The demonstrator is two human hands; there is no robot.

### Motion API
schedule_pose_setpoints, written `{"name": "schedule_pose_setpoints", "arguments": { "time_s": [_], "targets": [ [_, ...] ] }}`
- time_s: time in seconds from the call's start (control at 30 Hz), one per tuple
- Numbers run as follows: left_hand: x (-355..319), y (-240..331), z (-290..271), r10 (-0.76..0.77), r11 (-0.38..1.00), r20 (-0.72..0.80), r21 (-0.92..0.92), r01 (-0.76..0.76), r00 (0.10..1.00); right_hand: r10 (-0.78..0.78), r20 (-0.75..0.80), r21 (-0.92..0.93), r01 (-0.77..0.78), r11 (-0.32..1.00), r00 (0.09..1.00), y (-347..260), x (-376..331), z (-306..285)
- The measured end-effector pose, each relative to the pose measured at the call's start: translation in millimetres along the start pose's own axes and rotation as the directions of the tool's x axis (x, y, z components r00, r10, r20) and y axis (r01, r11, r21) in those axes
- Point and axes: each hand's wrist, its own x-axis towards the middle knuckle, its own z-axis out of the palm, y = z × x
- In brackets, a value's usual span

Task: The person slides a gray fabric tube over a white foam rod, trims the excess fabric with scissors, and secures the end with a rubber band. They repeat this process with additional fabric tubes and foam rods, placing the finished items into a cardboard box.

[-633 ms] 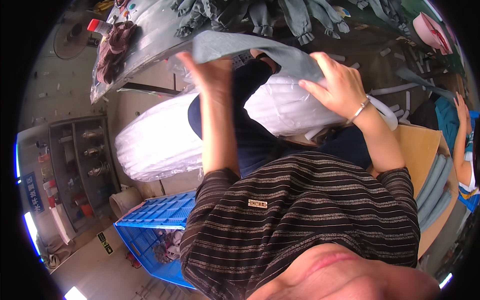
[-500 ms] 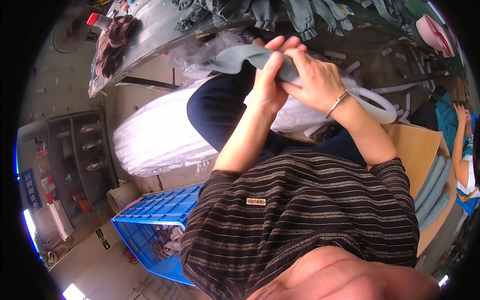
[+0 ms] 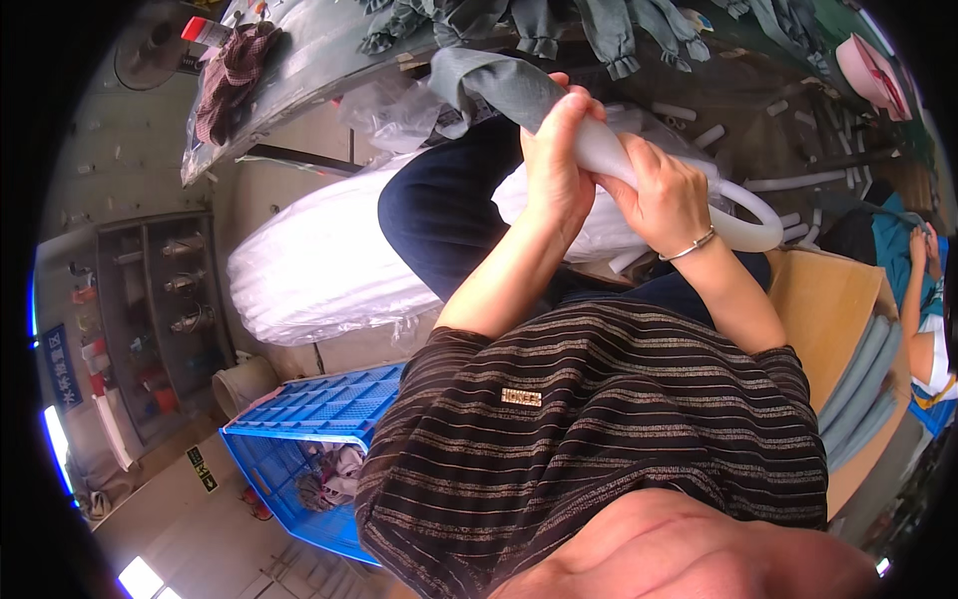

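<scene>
A white, smooth tube (image 3: 605, 153), which looks like foam, runs between my hands over my lap. Its far end goes into a grey-green fabric sleeve (image 3: 499, 85) that droops to the left. My left hand (image 3: 557, 165) is closed round the tube where the sleeve's edge meets it; the fingers behind are partly hidden. Lower on the tube, my right hand (image 3: 667, 195) wraps round the bare white part. Beyond that hand a white tube loop (image 3: 763, 225) bends round at the right.
Grey-green fabric pieces (image 3: 534, 30) hang off the table (image 3: 309, 70), near a checked cloth (image 3: 235, 80). A plastic-wrapped white bundle (image 3: 309, 265) lies left of my knee. A cardboard box (image 3: 813, 299) holds grey-green tubes (image 3: 863, 384). A blue crate (image 3: 319, 414) stands lower left; a co-worker's hand (image 3: 918, 250) shows far right.
My hands have moved apart: the right one is lower on the tube, baring white tube between them. My left hand now grips at the sleeve's edge, and the sleeve bulges higher.
</scene>
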Motion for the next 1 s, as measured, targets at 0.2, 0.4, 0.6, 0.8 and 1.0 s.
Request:
{"name": "schedule_pose_setpoints", "arguments": {
  "time_s": [0.2,0.4,0.6,0.8,1.0],
  "targets": [
    [20,22,-25,-0.058,0.996,0.355,-0.044,0.078,0.933,0.019,0.201,0.254,-0.071,0.965,0.979,15,14,-26],
    [34,26,-12,0.024,0.973,0.367,-0.223,0.063,0.930,0.103,0.277,0.399,-0.212,0.892,0.955,4,16,-34],
    [3,-2,11,0.086,0.991,0.241,-0.122,-0.058,0.967,0.112,0.083,0.312,-0.133,0.941,0.990,1,16,-20],
    [23,4,-18,-0.119,0.988,0.345,-0.056,0.147,0.931,0.066,0.173,0.242,-0.107,0.964,0.983,19,20,-28],
    [31,-7,1,-0.065,0.961,0.323,-0.234,0.147,0.944,0.087,0.081,0.253,-0.105,0.962,0.993,8,24,-19]
  ]
}}
